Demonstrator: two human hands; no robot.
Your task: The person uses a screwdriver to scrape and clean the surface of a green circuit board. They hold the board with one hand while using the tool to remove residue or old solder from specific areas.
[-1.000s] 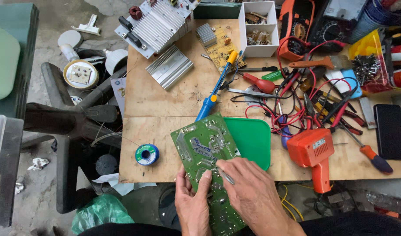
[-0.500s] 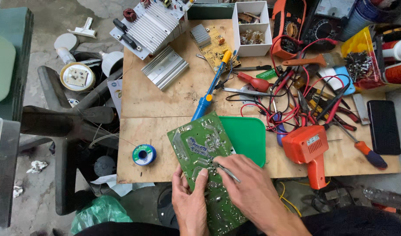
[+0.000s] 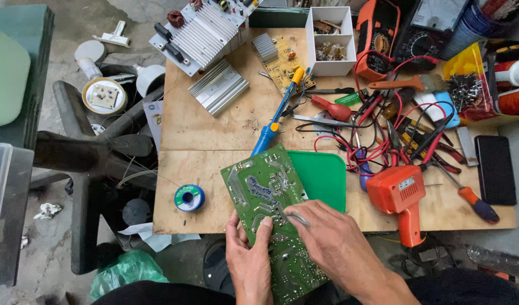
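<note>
A green circuit board (image 3: 265,192) lies tilted at the near edge of the wooden table (image 3: 214,135), solder side up, hanging over the edge toward me. My left hand (image 3: 249,254) grips the board's lower left edge with the thumb pressed on top. My right hand (image 3: 333,243) pinches metal tweezers (image 3: 290,216), whose tips touch the middle of the board. A green plastic lid (image 3: 321,175) lies under the board's right side.
An orange soldering gun (image 3: 398,197) lies right of the board among red and black leads. A solder spool (image 3: 189,197) sits to the left. A blue and yellow desoldering pump (image 3: 277,116), heat sinks (image 3: 217,87), a white parts box (image 3: 330,39), meters and screwdrivers crowd the far table.
The view has shifted slightly. My right hand with the tweezers stays on the board with small fingertip movements; the left hand keeps its grip.
</note>
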